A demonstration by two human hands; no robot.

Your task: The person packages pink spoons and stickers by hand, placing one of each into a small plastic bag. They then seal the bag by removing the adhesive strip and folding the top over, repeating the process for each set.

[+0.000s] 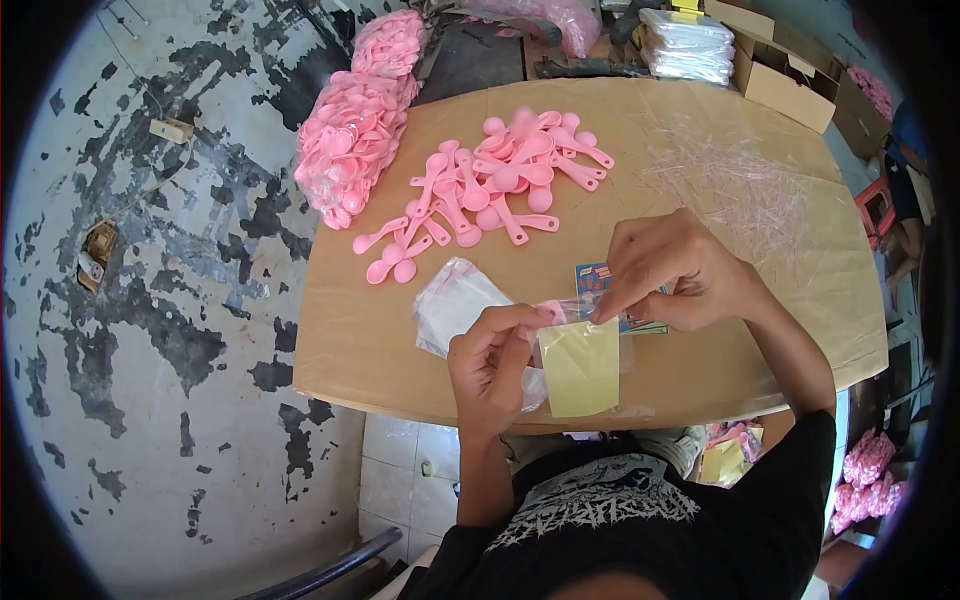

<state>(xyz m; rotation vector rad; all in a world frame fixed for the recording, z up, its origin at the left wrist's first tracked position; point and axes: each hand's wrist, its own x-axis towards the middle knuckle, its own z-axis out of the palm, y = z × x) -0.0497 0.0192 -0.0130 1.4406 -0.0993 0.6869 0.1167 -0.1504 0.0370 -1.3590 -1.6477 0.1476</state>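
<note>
Between my two hands is a clear plastic bag with a yellow card [582,370] inside, held above the near edge of the table. My left hand [488,372] pinches its upper left corner, where something pink shows through the plastic. With thumb and fingers closed, my right hand [682,272] grips the bag's top edge on the right. A stack of clear plastic bags [455,300] lies beside my left hand. Blue printed cards [590,272] lie partly hidden behind my right hand. Farther back is a loose heap of pink measuring spoons [490,180].
A brown-covered table [360,335] spans the view. Thin clear plastic strips [735,195] lie at its right. A big bag of pink spoons [350,145] stands at the back left. Packed plastic bags [686,48] and a cardboard box [795,82] sit at the back right.
</note>
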